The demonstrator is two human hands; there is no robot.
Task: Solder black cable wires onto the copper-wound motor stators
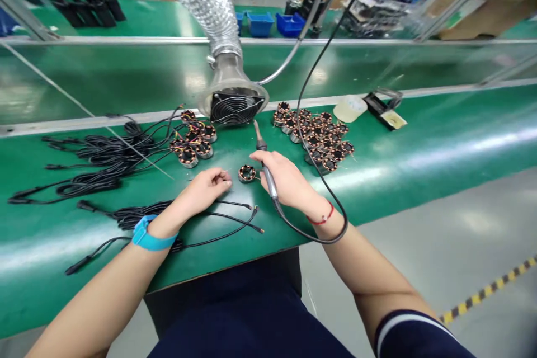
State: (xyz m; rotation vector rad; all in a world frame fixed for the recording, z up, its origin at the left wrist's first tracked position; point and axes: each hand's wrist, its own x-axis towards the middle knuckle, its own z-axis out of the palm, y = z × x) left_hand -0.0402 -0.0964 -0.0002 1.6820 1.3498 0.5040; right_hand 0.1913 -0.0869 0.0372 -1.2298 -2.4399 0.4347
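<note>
My right hand (289,180) is wrapped round a soldering iron (269,179), its tip pointing away toward the fan. Just left of that hand a single copper-wound motor stator (246,173) rests on the green bench. On the stator's other side, my left hand (207,189) is closed in a pinch on what looks like solder wire (227,170); only a thin end shows past the fingers. Black cables (235,229) with bared coloured ends lie under and beside my left wrist. Neither hand visibly grips the stator.
Wired stators (193,142) and coiled black cables (104,148) lie left; more stators (314,134) are grouped right. A fume extractor fan (237,107) hangs low ahead. The iron's black cord (300,106) loops over my right wrist. A soldering iron stand (384,109) sits back right.
</note>
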